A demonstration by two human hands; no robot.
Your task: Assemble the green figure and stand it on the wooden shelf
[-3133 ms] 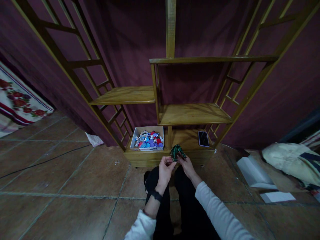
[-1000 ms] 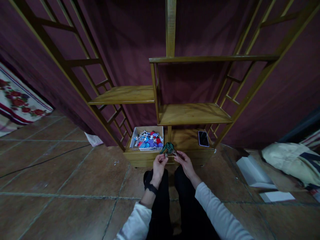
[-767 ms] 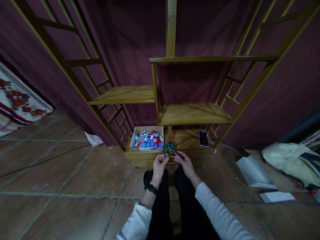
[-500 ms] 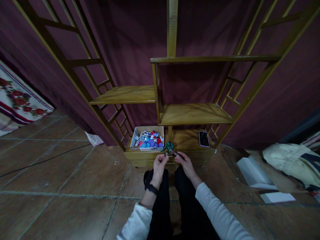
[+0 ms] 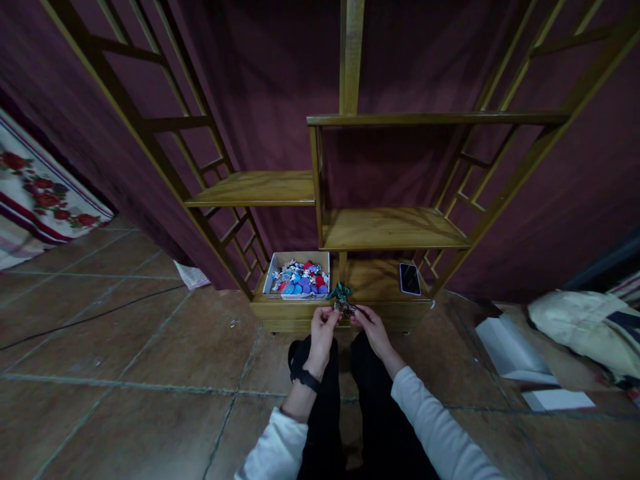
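Both my hands are closed at the fingertips around a small crumpled green-and-brown bundle [image 5: 342, 297], whose exact kind I cannot make out. My left hand [image 5: 321, 331], with a black band on the wrist, pinches its lower left side. Its lower right side is pinched by my right hand [image 5: 374, 331]. The shiny green part sticks up above the fingers, in front of the lowest shelf. Just beyond my left hand, an open white box [image 5: 271, 283] holds many small red, blue, purple and white pieces.
A wooden shelf unit [image 5: 393, 230] stands before a dark red curtain [image 5: 260, 87]. On its base, at the right, lies a phone [image 5: 410, 279]. White cartons [image 5: 515, 350] and a pale bag [image 5: 583, 323] are on the floor at right; a black cable [image 5: 110, 312] runs at left.
The whole view has shifted slightly to the right. My fingers have moved only a little and keep their pinch on the green-and-brown bundle.
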